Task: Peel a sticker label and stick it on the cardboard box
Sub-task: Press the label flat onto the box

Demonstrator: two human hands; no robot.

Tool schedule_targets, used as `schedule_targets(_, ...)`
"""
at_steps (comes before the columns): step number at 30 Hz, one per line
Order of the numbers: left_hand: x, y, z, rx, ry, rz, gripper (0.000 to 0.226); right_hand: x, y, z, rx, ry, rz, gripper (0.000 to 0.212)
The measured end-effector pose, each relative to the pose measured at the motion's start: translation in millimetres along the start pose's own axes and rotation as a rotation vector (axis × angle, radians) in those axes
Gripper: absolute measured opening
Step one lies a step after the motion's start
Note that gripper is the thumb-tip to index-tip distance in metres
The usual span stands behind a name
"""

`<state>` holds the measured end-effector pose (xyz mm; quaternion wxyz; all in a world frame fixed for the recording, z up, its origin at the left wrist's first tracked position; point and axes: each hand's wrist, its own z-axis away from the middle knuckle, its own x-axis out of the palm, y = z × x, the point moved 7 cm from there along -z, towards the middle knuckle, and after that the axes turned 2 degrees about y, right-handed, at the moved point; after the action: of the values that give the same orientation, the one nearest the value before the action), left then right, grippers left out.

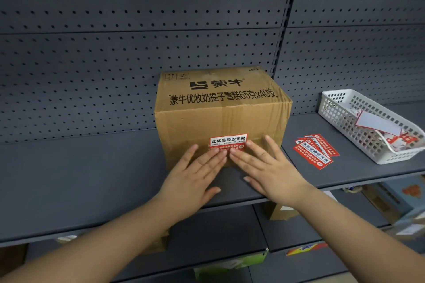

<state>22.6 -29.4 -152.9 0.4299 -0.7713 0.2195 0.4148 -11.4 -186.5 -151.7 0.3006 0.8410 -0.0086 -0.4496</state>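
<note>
A brown cardboard box [220, 110] with black printed characters stands on the grey shelf. A red and white sticker label [228, 140] lies flat on the box's front face, near its bottom edge. My left hand [195, 177] and my right hand [269, 172] are both flat with fingers spread. Their fingertips meet on the lower edge of the label and cover part of it. Neither hand holds anything.
A small stack of red sticker labels [315, 151] lies on the shelf [92, 179] right of the box. A white plastic basket [340, 108] with backing papers stands at the far right. A pegboard wall [138, 41] is behind. Lower shelves hold other boxes.
</note>
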Motion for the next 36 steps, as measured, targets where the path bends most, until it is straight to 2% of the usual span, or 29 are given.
schedule_targets(9, 12.4, -35.3, 17.2, -0.003, -0.063, -0.036, 0.068, 9.0, 38.9, 21.7, 0.046, -0.161, 0.050, 0.058)
schedule_targets(11, 9.3, -37.3, 23.1, -0.012, -0.056, -0.057, 0.068, 6.9, 38.2, 25.5, 0.054, -0.155, 0.037, 0.060)
schedule_targets(15, -15.3, -23.8, 22.6, -0.159, 0.027, 0.011, 0.069, -10.1, 15.4, 12.5, 0.034, -0.061, -0.052, 0.063)
schedule_targets(18, -26.3, -18.4, 7.9, -0.220, 0.063, 0.018, 0.070, -15.2, 6.7, -6.2, 0.025, -0.064, -0.061, 0.065)
schedule_targets(24, -16.9, -28.8, 0.7, -0.346, -0.089, -0.077, 0.069, -11.8, 24.3, -12.5, 0.075, -0.145, -0.048, 0.066)
schedule_targets(28, -24.6, -32.7, 14.9, -0.453, -0.099, -0.076, 0.068, -13.0, 55.1, 8.3, 0.093, -0.181, -0.030, 0.063)
schedule_targets(33, -35.2, -21.6, 11.3, -0.555, -0.173, -0.085, 0.070, -16.6, 57.2, 10.9, 0.101, -0.227, -0.078, 0.064)
schedule_targets(36, -39.6, -16.0, 11.6, -0.601, -0.191, -0.090, 0.069, -20.9, 56.3, 11.4, 0.143, -0.266, -0.122, 0.074)
